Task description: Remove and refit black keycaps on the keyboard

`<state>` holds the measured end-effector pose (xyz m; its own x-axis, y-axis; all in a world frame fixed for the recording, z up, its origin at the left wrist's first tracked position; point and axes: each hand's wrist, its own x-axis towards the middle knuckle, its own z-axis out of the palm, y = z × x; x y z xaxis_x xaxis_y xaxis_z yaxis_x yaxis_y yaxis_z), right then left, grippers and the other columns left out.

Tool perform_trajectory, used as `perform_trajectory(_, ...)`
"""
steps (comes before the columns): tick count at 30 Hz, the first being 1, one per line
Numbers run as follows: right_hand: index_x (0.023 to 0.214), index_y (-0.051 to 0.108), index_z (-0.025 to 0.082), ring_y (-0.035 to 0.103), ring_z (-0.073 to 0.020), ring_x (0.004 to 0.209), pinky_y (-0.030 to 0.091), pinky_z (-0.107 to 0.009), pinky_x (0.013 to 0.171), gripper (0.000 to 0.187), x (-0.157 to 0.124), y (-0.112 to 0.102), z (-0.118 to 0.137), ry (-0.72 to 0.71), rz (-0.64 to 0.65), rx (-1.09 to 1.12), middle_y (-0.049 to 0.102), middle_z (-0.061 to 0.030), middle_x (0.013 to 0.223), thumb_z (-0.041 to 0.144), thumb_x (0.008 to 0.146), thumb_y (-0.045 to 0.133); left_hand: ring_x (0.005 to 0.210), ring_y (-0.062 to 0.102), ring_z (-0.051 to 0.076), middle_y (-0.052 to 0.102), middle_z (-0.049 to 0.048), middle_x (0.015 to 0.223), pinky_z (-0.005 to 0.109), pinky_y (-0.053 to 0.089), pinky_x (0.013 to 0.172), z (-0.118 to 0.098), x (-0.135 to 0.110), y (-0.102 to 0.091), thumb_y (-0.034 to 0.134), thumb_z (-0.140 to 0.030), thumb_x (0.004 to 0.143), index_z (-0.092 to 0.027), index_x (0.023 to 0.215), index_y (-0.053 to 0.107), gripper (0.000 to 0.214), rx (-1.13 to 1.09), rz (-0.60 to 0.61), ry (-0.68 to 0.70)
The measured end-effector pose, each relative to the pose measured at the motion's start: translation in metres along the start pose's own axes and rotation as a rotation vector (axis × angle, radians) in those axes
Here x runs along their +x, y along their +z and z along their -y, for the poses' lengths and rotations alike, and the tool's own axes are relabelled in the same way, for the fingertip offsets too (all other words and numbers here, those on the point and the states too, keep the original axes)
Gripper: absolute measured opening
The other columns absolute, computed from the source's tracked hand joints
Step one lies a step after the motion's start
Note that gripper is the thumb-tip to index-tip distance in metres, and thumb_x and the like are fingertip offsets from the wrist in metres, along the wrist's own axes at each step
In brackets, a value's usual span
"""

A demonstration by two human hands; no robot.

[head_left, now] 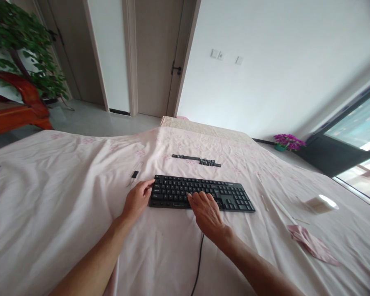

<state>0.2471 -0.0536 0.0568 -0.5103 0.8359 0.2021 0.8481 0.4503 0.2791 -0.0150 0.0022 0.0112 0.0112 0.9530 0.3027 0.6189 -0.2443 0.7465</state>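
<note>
Keyboard (179, 191), full-size and black, lies flat on a pale pink floral cloth (160, 255) in front of the person, its long side running left to right. Left hand (137, 199): at the keyboard's left end, index finger extended to touch the back left corner, the other fingers curled beside the edge; whether it clamps the edge cannot be told. Right hand (208, 213): back upward over the front middle of the keyboard, fingers bunched together and pointing down at the keys; fingertips partly hidden, so whether anything is pinched between them cannot be told. Hands well apart. Front row at the left end sits lower than the rows behind it; detail too small to read.

Behind the keyboard, apart from it: a group of loose keycaps (208, 162) and, joining its left side, a long black bar (191, 158). Near the back left corner: a small black piece (135, 174) with thin wires. A black cable (200, 259) runs toward the person from below the right hand. Right of the keyboard: a thin stick (264, 203), a crumpled pink rag (313, 242) and a white round container (322, 204).
</note>
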Motion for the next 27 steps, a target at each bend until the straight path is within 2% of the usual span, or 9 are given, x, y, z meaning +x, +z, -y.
perform_trajectory(3,0.124,0.055,0.020,0.049,-0.0244,0.083,0.036,-0.038,0.070,0.051,0.000,-0.001,0.001,0.008,0.010,0.046,0.060,-0.0088,0.092,0.000,0.079,0.045,0.097,0.064,0.016,0.068,0.0030,0.111,0.030,0.049,0.090,0.000,0.000,0.001,0.043,-0.018,0.084,-0.022,0.115,0.062,0.036,0.003,-0.002,0.004)
perform_trajectory(6,0.124,0.057,0.025,0.051,-0.0220,0.083,0.036,-0.034,0.070,0.046,0.001,-0.003,-0.007,0.053,0.017,0.167,0.061,-0.0062,0.089,0.005,0.084,0.045,0.097,0.064,0.016,0.068,0.0038,0.112,0.031,0.049,0.091,0.001,0.000,0.002,0.044,-0.019,0.084,-0.021,0.115,0.062,0.036,-0.006,0.005,0.002)
perform_trajectory(9,0.122,0.059,0.031,0.053,-0.0172,0.081,0.037,-0.029,0.072,0.038,0.004,-0.002,-0.026,0.155,-0.027,0.357,0.062,-0.0024,0.085,0.015,0.092,0.041,0.097,0.064,0.016,0.068,0.0034,0.112,0.031,0.049,0.091,0.003,0.000,0.002,0.044,-0.019,0.084,-0.021,0.114,0.062,0.036,-0.020,0.004,-0.001)
perform_trajectory(13,0.116,0.065,0.028,0.056,-0.0162,0.091,0.039,-0.027,0.082,0.032,0.014,0.013,-0.065,0.323,-0.139,0.499,0.065,-0.0020,0.094,0.023,0.093,0.042,0.099,0.064,0.016,0.068,0.0027,0.113,0.030,0.049,0.092,0.004,0.000,0.003,0.044,-0.020,0.084,-0.022,0.115,0.062,0.036,-0.026,0.004,-0.005)
perform_trajectory(16,0.111,0.068,0.027,0.057,-0.0162,0.093,0.040,-0.026,0.085,0.031,0.027,0.029,-0.098,0.449,-0.151,0.481,0.067,-0.0015,0.097,0.022,0.090,0.046,0.100,0.063,0.016,0.067,0.0024,0.114,0.030,0.048,0.092,0.005,0.001,0.003,0.043,-0.021,0.084,-0.023,0.116,0.061,0.037,-0.024,0.011,-0.009)
perform_trajectory(20,0.114,0.067,0.027,0.054,-0.0169,0.098,0.039,-0.025,0.085,0.034,0.047,0.044,-0.131,0.573,-0.121,0.334,0.065,-0.0016,0.107,0.019,0.088,0.047,0.101,0.063,0.016,0.067,0.0026,0.115,0.030,0.047,0.093,0.006,0.001,0.004,0.041,-0.022,0.085,-0.022,0.116,0.061,0.037,-0.021,0.025,-0.009)
perform_trajectory(23,0.117,0.066,0.029,0.052,-0.0177,0.100,0.039,-0.024,0.081,0.037,0.064,0.052,-0.144,0.603,-0.071,0.213,0.063,-0.0027,0.112,0.018,0.088,0.046,0.102,0.062,0.017,0.066,0.0029,0.116,0.031,0.047,0.093,0.007,0.002,0.005,0.040,-0.023,0.085,-0.022,0.117,0.060,0.038,-0.025,0.029,-0.021)
perform_trajectory(27,0.114,0.067,0.029,0.051,-0.0185,0.098,0.038,-0.026,0.078,0.035,0.085,0.060,-0.147,0.574,-0.045,0.152,0.062,-0.0055,0.108,0.018,0.089,0.046,0.104,0.062,0.017,0.066,0.0029,0.116,0.032,0.047,0.093,0.007,0.001,0.005,0.040,-0.023,0.085,-0.023,0.118,0.059,0.038,-0.027,0.033,-0.022)
